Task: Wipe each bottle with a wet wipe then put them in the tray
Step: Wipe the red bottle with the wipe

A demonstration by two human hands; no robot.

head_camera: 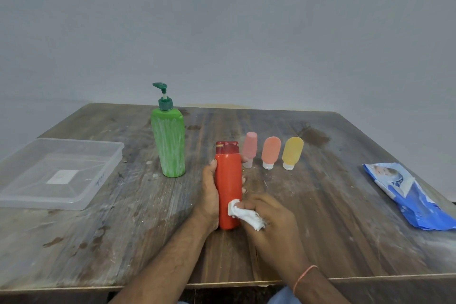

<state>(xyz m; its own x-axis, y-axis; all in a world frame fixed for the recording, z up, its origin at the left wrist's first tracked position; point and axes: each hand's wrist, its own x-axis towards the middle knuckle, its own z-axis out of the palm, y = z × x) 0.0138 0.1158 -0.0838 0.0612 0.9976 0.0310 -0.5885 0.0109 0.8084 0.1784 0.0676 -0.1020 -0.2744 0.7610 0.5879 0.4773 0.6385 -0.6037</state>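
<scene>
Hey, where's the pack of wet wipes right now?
In the head view, the blue wet wipes pack lies flat at the right edge of the table, apart from and right of the yellow bottle.

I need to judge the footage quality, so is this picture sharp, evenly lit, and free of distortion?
Head view: soft, even light, only faint shadows; wide-angle bending curves the table edge; slight softness throughout, the small tubes blurry; the red bottle, wet wipe and both hands, left and right, remain readable.
</scene>
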